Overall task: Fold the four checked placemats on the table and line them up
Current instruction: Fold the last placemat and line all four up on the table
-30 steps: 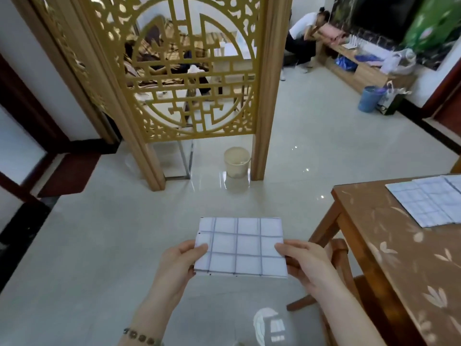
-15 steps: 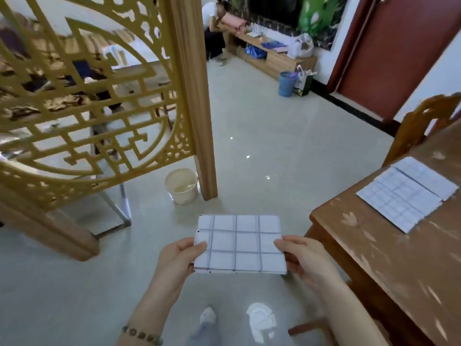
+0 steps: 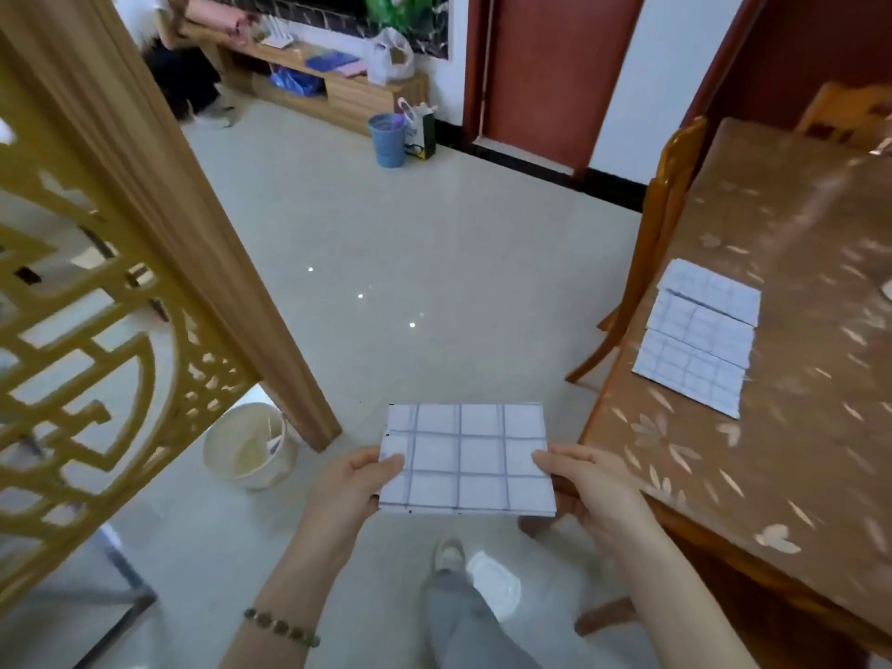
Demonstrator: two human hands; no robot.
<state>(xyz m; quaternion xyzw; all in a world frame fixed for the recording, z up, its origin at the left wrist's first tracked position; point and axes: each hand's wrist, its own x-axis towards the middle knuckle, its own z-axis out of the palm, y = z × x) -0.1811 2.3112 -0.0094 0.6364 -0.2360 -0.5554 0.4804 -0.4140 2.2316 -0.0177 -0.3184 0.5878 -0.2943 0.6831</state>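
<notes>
A folded white placemat with a dark grid [image 3: 470, 458] hangs level over the floor, just left of the table. My left hand [image 3: 355, 485] pinches its left edge, thumb on top. My right hand [image 3: 586, 482] pinches its right edge the same way. On the brown table [image 3: 796, 451] at the right lie three folded checked placemats in a row, edge to edge: the far one [image 3: 712, 292], the middle one [image 3: 702, 328] and the near one [image 3: 690, 374].
A gold lattice screen with a wooden post [image 3: 145, 224] stands at the left, a cream bucket [image 3: 251, 446] at its foot. A wooden chair [image 3: 651, 243] stands at the table's far left side. A blue bin [image 3: 386, 140] and a low cabinet [image 3: 328, 89] are far back, with a person beside it.
My view has swung to the right, so the table and the three laid placemats have come further into sight. Both hands keep the same hold on the folded placemat.
</notes>
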